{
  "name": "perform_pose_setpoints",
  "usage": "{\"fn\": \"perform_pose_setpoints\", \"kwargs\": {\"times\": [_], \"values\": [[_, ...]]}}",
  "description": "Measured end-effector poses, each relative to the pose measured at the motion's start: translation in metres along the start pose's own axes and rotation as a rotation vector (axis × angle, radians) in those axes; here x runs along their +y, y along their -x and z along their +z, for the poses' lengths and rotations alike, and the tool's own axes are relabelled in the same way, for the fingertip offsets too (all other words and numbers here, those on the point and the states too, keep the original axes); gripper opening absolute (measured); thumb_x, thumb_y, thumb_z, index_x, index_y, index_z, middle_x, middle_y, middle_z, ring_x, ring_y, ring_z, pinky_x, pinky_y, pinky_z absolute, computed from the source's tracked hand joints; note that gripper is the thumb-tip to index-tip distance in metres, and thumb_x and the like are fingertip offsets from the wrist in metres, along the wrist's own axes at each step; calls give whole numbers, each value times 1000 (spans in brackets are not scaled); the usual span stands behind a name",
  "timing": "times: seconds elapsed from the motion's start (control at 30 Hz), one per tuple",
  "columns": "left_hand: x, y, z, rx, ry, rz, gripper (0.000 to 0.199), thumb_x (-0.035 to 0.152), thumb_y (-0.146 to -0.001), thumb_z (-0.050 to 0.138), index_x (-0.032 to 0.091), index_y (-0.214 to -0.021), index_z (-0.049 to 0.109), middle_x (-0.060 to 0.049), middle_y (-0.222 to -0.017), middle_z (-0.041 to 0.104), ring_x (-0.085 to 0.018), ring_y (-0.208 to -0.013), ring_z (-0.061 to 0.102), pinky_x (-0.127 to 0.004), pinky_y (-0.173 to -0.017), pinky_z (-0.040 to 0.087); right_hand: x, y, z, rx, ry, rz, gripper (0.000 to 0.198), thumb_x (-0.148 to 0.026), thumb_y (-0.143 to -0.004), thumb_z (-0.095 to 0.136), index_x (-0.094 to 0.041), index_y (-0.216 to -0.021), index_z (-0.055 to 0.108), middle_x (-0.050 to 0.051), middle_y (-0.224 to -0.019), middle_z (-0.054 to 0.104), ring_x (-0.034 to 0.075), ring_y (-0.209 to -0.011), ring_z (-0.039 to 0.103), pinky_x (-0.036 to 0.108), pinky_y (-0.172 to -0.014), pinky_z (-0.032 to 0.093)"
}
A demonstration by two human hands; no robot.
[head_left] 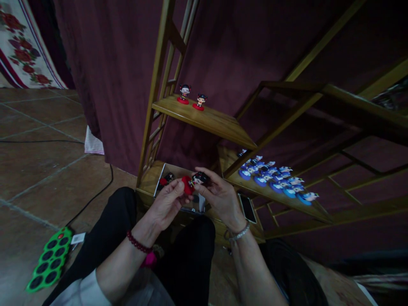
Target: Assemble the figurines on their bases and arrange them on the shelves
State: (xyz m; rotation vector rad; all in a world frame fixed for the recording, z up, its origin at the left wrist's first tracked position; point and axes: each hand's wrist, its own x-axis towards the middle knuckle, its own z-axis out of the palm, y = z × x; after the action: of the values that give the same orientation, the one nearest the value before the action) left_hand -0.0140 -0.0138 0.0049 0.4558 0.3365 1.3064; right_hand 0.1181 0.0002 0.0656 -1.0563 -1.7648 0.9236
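Note:
Between my two hands is a small figurine (198, 179) with black hair and a red round base, tilted on its side above an open box (162, 173). My left hand (170, 199) pinches the red base between thumb and fingers. The head end is gripped by my right hand (219, 196), thumb in front and fingers behind. Inside the box lies another dark-haired figurine (168, 177) with some red on it. Two similar figurines, one with a pale face (184, 93) and one in a dark cap (200, 102), stand upright on red bases on the upper shelf.
The wooden shelf unit (204, 117) has slanting bars on the right. Several blue-based figurines (270, 176) line a lower shelf. A phone (247, 208) lies right of the box. A green power strip (51, 259) with a black cord is on the tiled floor. Purple cloth (111, 85) hangs behind.

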Motion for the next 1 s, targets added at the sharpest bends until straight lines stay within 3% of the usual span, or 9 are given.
{"fn": "perform_pose_setpoints", "kwargs": {"times": [0.63, 0.83, 1.0], "values": [[-2, 5, 2, -5, 42, -24, 31, 32, -64, 74, 13, -85, 63, -3, -78, 65, -9, -63, 59, -19, -59, 45, 1, 5, 4, 61, 171, -124, 31, -27, -75, 63, -24, -105, 59, 3, -99, 65, 17, -90, 61, 29, -81, 49], [-1, 8, 0, -8, 107, -70, 25, 30, -66, 72, 11, -82, 65, -4, -79, 67, -10, -64, 61, -19, -62, 48, -6, 3, -2, -27, 351, -259, 27, -27, -78, 60, -26, -105, 60, 2, -101, 65, 18, -94, 60, 32, -85, 46], [0, 9, 0, -6, 134, -91, 23, 29, -70, 69, 11, -84, 66, -5, -82, 67, -9, -65, 61, -20, -63, 49, -10, 0, -5, -89, 387, -281, 27, -27, -78, 58, -27, -106, 60, 2, -103, 65, 18, -96, 60, 33, -86, 46]]}}
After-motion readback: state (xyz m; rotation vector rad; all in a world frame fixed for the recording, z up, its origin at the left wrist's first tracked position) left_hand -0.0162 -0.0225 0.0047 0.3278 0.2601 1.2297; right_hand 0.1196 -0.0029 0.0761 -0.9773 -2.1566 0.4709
